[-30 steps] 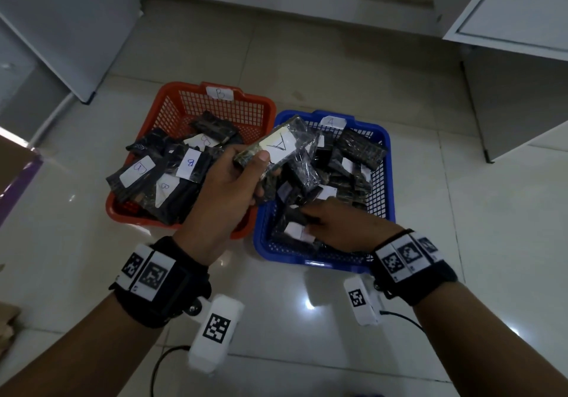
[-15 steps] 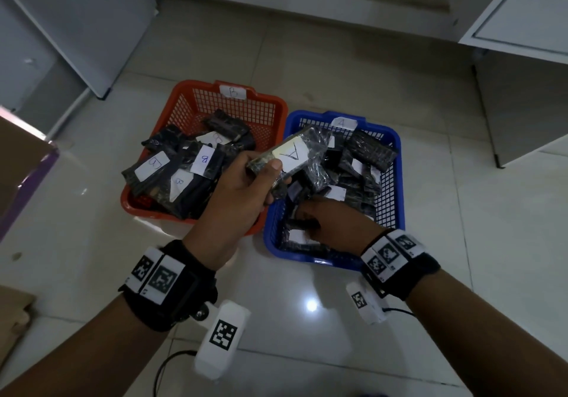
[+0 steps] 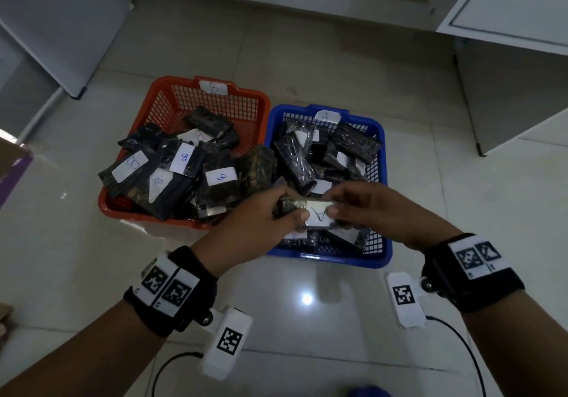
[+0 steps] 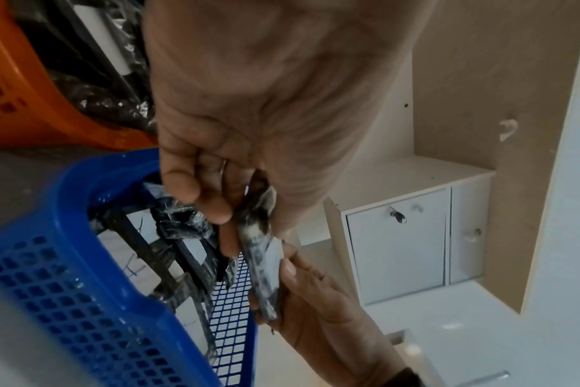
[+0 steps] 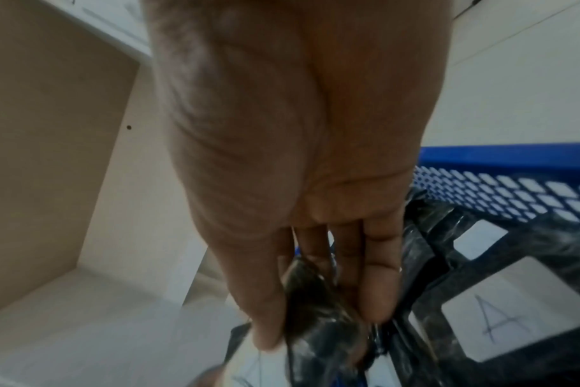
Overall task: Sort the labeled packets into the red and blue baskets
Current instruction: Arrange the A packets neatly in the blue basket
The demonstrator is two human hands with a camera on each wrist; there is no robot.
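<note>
So the packet [image 3: 307,216] marked A is pinched at both ends — left hand [image 3: 258,224] and right hand [image 3: 368,209] both in a closed grip on it — held just above the blue basket [image 3: 381,255], beside the red basket [image 3: 123,212]

Pale glossy floor tiles [image 3: 307,58] are covering the room, and a bright spot of overhead light [image 3: 306,299] is reflecting off them near the bottom. A white cabinet [image 3: 507,6] is standing at the upper right, a white panel [image 3: 55,21] is leaning at the upper left, and a low white cupboard with keyed doors [image 4: 398,235] is sitting against a beige wall [image 4: 480,78]
</note>
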